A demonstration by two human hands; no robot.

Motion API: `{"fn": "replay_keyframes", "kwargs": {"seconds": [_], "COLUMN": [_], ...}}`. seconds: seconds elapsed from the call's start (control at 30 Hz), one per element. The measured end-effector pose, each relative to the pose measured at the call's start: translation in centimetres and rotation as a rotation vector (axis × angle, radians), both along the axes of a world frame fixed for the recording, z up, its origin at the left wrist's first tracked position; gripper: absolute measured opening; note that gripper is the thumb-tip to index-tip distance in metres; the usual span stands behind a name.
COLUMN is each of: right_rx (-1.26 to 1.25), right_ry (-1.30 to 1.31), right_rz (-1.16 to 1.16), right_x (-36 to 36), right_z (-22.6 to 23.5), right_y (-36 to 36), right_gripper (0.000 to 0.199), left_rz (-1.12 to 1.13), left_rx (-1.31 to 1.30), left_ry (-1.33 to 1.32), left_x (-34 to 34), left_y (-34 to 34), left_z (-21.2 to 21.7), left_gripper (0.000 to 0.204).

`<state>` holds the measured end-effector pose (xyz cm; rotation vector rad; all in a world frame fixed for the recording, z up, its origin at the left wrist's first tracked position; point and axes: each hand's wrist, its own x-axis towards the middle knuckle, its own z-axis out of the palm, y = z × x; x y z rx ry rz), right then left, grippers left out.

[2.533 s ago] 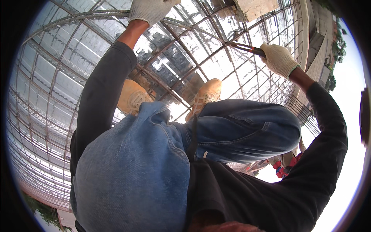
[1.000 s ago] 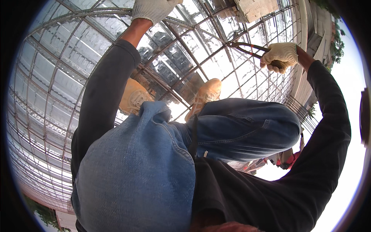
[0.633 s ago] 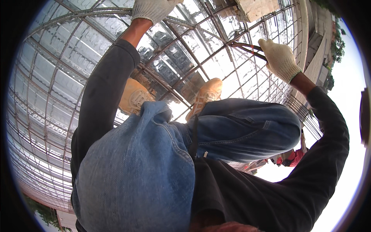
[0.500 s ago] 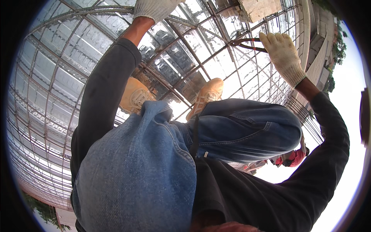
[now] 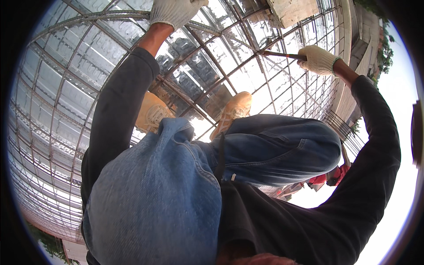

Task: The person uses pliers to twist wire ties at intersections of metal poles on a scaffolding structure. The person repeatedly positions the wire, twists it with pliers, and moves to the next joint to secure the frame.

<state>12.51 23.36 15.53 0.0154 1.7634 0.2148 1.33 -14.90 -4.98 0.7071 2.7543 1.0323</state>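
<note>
Rebar grid fills the upper part of the view, bars crossing in squares over shiny sheeting, and the work sits at its far side: right hand, in a white knit glove, is clenched round the handle of a thin dark tool, prob. a tying hook, whose tip meets a bar crossing near top centre. Left hand, also gloved, is planted on a curved bar at the top edge; fingers look closed over it, but part of the hand is cut off by the frame, so the grip there can't be fully read. Step in hand, as I judge it: fastening one crossing w/ the tool while the other hand braces. Next move likely calls for a steady wrist turn at the tip w/o slipping off the bar, weight kept on the left arm. Nearer in, the person squats on the grid, jeans and tan shoes below the arms, dark sleeves both sides. Pale concrete block lies at the top, a red object shows low right behind the knee. No packages, labels or signs visible anywhere.
</note>
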Motion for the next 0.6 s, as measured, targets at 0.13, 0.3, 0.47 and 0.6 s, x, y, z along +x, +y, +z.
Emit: {"fn": "replay_keyframes", "kwargs": {"seconds": [0.13, 0.3, 0.47, 0.6], "right_rx": [0.049, -0.044, 0.078, 0.1], "right_ry": [-0.39, -0.202, 0.221, 0.41], "right_rz": [-1.096, -1.089, 0.073, 0.445], "right_x": [0.1, 3.2, 4.6, 5.8], "right_z": [1.2, 2.6, 2.8, 3.2], "right_y": [0.5, -1.3, -5.7, -6.4], "right_gripper": [0.031, 0.05, 0.063, 0.052], "left_rz": [-0.038, -0.03, -0.011, -0.025], "left_rx": [0.103, 0.067, 0.012, 0.042], "left_ry": [-0.058, -0.043, -0.019, -0.007], "left_x": [0.2, 0.1, 0.1, 0.1], "left_y": [-0.1, -0.4, -0.5, -0.5], "left_z": [0.4, 0.3, 0.1, 0.0], "left_gripper": [0.038, 0.038, 0.038, 0.039]}}
